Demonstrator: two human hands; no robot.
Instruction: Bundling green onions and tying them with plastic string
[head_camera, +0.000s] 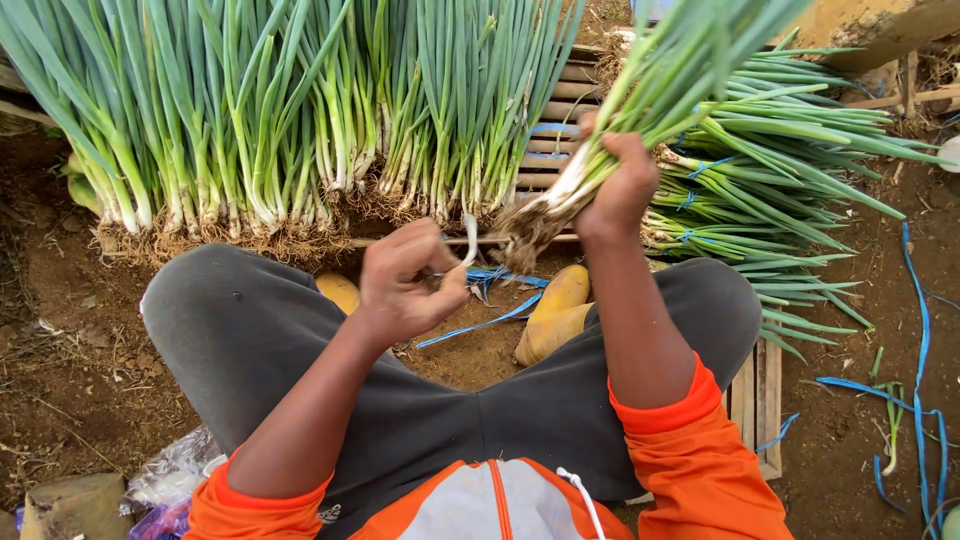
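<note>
1. The right hand (622, 190) is clenching its grip around a bunch of green onions (640, 110) just above the roots, fingers wrapped fully round the pale stalks.
2. The left hand (408, 285) is pinching a thin pale strip of peel (468, 240) between thumb and fingertips; that grip is closed on the strip, which is curling upward toward the bunch.
3. The bunch's root end (528, 232) is hanging just right of and slightly above the left hand, near but not touching it. Its long axis is running diagonally, roots down-left, leaves up-right. The left hand is the nearer free one to the roots.
4. Below the hands, between the knees in grey trousers (240, 330), yellow boots (560, 310) and blue ties (490, 320) are lying on the soil.
5. A row of loose onions (260, 130) is standing along the far left, and tied bundles (770, 170) are lying stacked on wooden slats (760, 400) to the right, leaving open room only in the narrow gap between them.
</note>
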